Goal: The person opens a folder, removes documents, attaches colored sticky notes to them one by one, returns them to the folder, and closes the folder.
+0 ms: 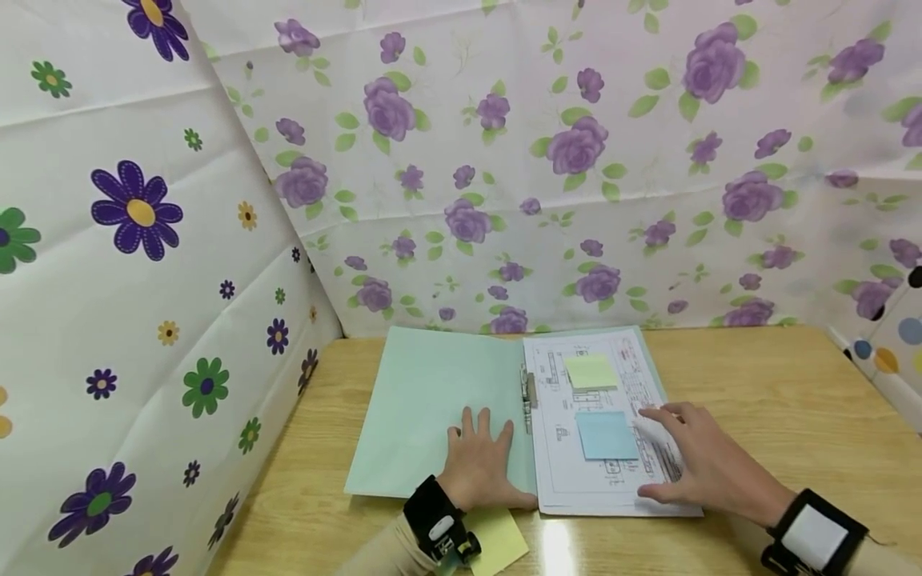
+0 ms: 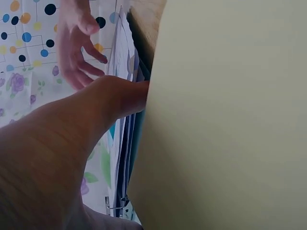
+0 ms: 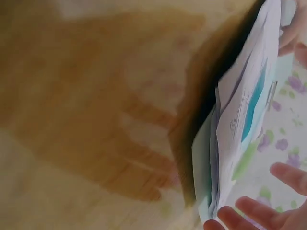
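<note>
A pale green folder [image 1: 432, 400] lies opened flat, its metal clip [image 1: 527, 392] at the spine. Printed drawing sheets [image 1: 569, 488] fill its right side, with a yellow sticky note pad [image 1: 591, 373] and a blue sticky note [image 1: 607, 436] on top. My left hand [image 1: 475, 464] rests on the left cover with fingers spread, its thumb by the lower edge of the spine. Over the right margin of the sheets, my right hand [image 1: 709, 464] is held with thumb and fingers apart, holding nothing. The right wrist view shows its fingers [image 3: 259, 213] beside the sheets' edge.
Another yellow sticky note [image 1: 499, 544] lies on the wooden table [image 1: 763, 384] under my left wrist, and it fills much of the left wrist view. Flower-printed cloth [image 1: 461, 160] hangs behind the table and along the left side.
</note>
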The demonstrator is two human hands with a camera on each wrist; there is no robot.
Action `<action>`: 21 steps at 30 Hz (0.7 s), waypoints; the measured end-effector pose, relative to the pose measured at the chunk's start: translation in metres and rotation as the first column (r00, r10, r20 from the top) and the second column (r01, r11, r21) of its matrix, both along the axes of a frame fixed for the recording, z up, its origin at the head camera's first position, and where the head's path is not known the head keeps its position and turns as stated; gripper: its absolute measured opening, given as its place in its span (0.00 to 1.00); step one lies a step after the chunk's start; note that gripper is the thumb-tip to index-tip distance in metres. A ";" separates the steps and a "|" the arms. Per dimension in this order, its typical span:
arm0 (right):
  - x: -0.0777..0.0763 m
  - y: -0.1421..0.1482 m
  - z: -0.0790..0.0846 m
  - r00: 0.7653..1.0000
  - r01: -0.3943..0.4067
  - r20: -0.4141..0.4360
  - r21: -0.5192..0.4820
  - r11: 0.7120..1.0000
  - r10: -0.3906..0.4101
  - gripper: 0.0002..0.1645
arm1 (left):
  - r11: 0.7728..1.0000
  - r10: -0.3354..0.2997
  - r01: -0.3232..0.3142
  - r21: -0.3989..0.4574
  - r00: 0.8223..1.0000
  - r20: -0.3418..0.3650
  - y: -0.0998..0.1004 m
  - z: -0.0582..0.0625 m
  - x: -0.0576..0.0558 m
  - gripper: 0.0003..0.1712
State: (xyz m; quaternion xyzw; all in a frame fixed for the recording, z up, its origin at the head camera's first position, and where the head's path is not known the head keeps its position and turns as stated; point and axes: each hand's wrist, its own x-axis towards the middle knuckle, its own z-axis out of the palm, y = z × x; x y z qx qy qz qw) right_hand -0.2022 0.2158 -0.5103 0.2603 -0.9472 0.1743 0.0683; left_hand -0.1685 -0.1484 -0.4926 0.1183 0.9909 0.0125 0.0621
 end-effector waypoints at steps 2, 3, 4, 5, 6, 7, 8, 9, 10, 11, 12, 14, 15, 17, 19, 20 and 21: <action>0.006 0.003 -0.001 1.000 -0.009 0.002 -0.003 1.000 0.009 0.73 | 1.000 -0.001 0.001 0.002 1.000 0.004 0.001 0.001 -0.001 0.72; 0.008 0.004 -0.001 1.000 -0.018 0.003 0.002 1.000 0.018 0.73 | 1.000 -0.001 0.001 0.005 1.000 0.008 0.001 0.001 -0.001 0.72; 0.009 0.006 -0.002 1.000 -0.027 0.006 0.007 1.000 0.027 0.72 | 1.000 0.000 0.000 0.006 1.000 0.009 0.001 0.001 -0.002 0.72; 0.010 0.007 -0.004 0.999 -0.036 0.004 0.009 0.999 0.036 0.72 | 1.000 -0.001 0.001 0.004 1.000 0.009 0.002 0.002 -0.002 0.72; 0.011 0.008 -0.005 0.999 -0.046 0.002 0.013 0.999 0.046 0.72 | 1.000 -0.001 0.001 0.001 1.000 0.005 0.002 0.002 -0.003 0.72; 0.011 0.009 -0.007 0.998 -0.055 -0.003 0.020 0.998 0.056 0.72 | 1.000 -0.002 0.002 0.000 1.000 0.002 0.002 0.002 -0.002 0.72; 0.012 0.009 -0.008 0.998 -0.061 -0.011 0.032 0.998 0.061 0.72 | 1.000 -0.002 0.002 -0.005 1.000 -0.002 0.002 0.001 -0.002 0.72; 0.012 0.010 -0.010 0.998 -0.063 -0.017 0.045 0.997 0.064 0.71 | 1.000 -0.003 0.002 -0.005 1.000 -0.006 0.002 0.001 -0.002 0.72; 0.013 0.010 -0.012 0.998 -0.062 -0.028 0.057 0.996 0.063 0.71 | 1.000 -0.003 0.003 -0.007 1.000 -0.008 0.002 0.001 -0.002 0.72; 0.013 0.011 -0.013 0.997 -0.061 -0.037 0.068 0.996 0.063 0.72 | 1.000 -0.004 0.004 -0.006 1.000 -0.010 0.002 0.001 -0.001 0.72; 0.014 0.012 -0.015 0.997 -0.058 -0.043 0.078 0.995 0.062 0.71 | 1.000 -0.005 0.005 -0.001 1.000 -0.009 0.002 0.001 -0.001 0.72; 0.015 0.013 -0.017 0.997 -0.051 -0.046 0.093 0.994 0.055 0.71 | 1.000 -0.006 0.006 0.003 1.000 -0.004 0.002 0.001 0.000 0.72; 0.016 0.013 -0.017 0.997 -0.053 -0.046 0.095 0.994 0.058 0.71 | 1.000 -0.006 0.006 0.006 1.000 -0.001 0.002 0.001 0.000 0.72; 0.016 0.013 -0.018 0.998 -0.054 -0.038 0.094 0.994 0.058 0.70 | 1.000 -0.007 0.007 0.009 1.000 0.000 0.002 0.001 0.000 0.72; 0.017 0.013 -0.018 0.998 -0.053 -0.025 0.093 0.994 0.055 0.67 | 1.000 -0.008 0.008 0.009 1.000 -0.003 0.001 0.001 0.000 0.72; 0.017 0.013 -0.017 0.998 -0.055 -0.021 0.092 0.994 0.057 0.64 | 1.000 -0.009 0.009 0.012 1.000 -0.006 0.001 0.001 0.000 0.71; 0.016 0.013 -0.017 0.998 -0.052 -0.016 0.097 0.994 0.054 0.61 | 1.000 -0.011 0.011 0.017 1.000 -0.009 0.001 0.002 0.000 0.71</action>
